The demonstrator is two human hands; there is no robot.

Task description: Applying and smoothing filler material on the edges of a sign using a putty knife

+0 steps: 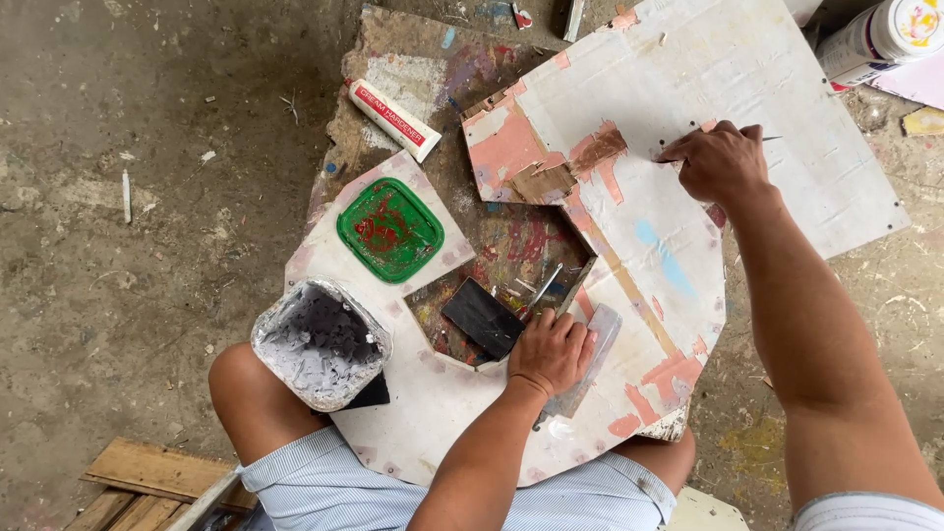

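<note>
My left hand (551,351) is curled on the paint-stained white board (678,246) across my knees, gripping thin metal putty knives (562,287) whose blades point up and away. A black flat scraper (482,317) lies just left of that hand, and a translucent plastic scraper (596,339) lies partly under it. My right hand (723,162) is pressed on a larger white panel (787,108) farther out, pinching a thin tool whose tip (772,139) sticks out to the right. A lump of brown putty (565,167) sits on the panel's left corner.
A green square lid (390,229) smeared with red lies on the board's left side, with a grey tub of pale putty (320,342) by my left knee. A white tube (395,120) lies beyond, a white bottle (880,37) at top right, and wooden slats (147,482) on the concrete floor at bottom left.
</note>
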